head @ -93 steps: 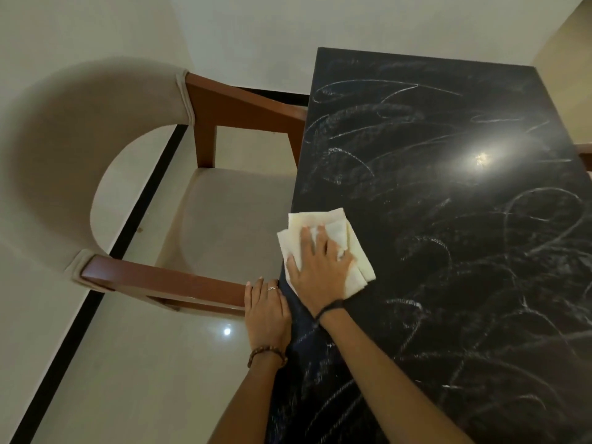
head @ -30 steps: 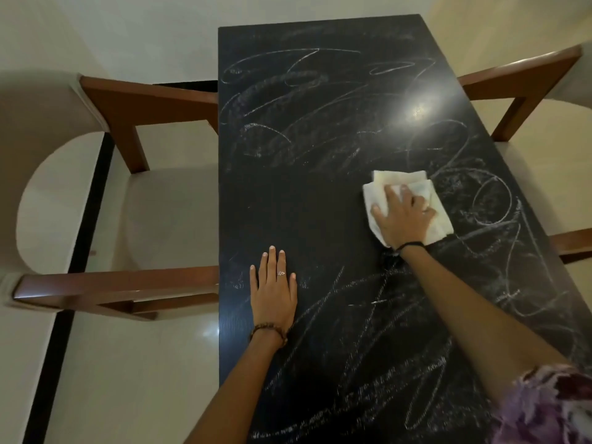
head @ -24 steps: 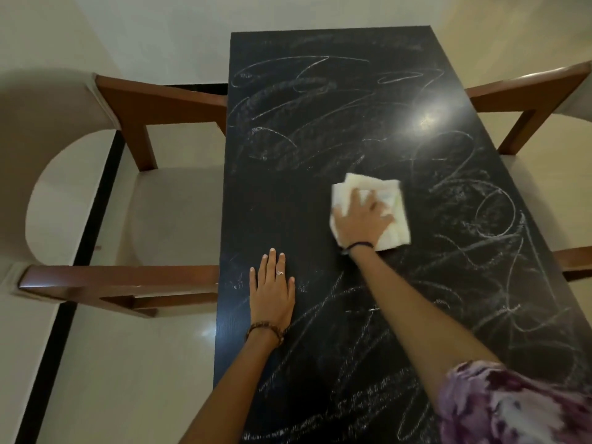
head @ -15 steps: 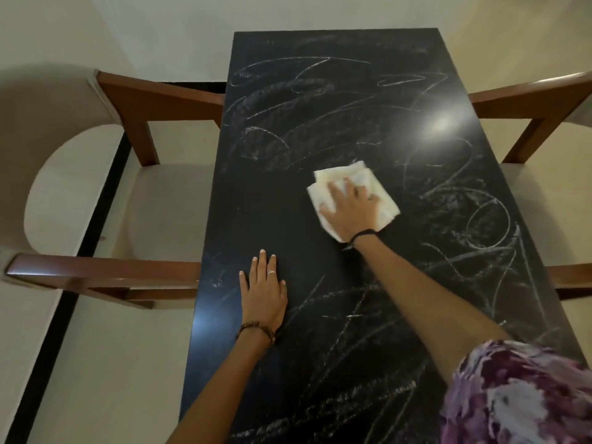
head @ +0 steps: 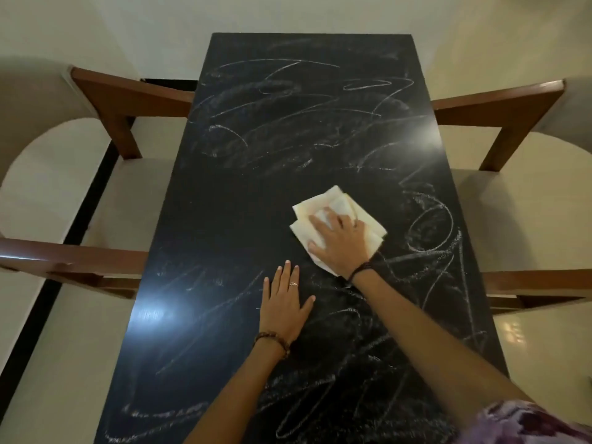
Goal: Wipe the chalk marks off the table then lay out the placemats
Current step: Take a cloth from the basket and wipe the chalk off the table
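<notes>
A long black table (head: 224, 219) runs away from me, scribbled with white chalk marks (head: 429, 225) at its far end, right side and near end. A band across its middle left looks dark and free of marks. My right hand (head: 339, 243) presses flat on a folded pale-yellow cloth (head: 333, 203) near the table's middle. My left hand (head: 283, 302) lies flat on the tabletop just in front of it, fingers straight. No placemats are in view.
A wooden armchair with a beige seat (head: 128, 193) stands at the table's left side, and another armchair (head: 512, 200) at the right. Pale tiled floor (head: 57, 363) with a black strip lies to the left.
My right hand has swept the cloth from the left edge to the right, back to the middle, and now slightly right again. My left hand has moved from the table's edge onto its top.
</notes>
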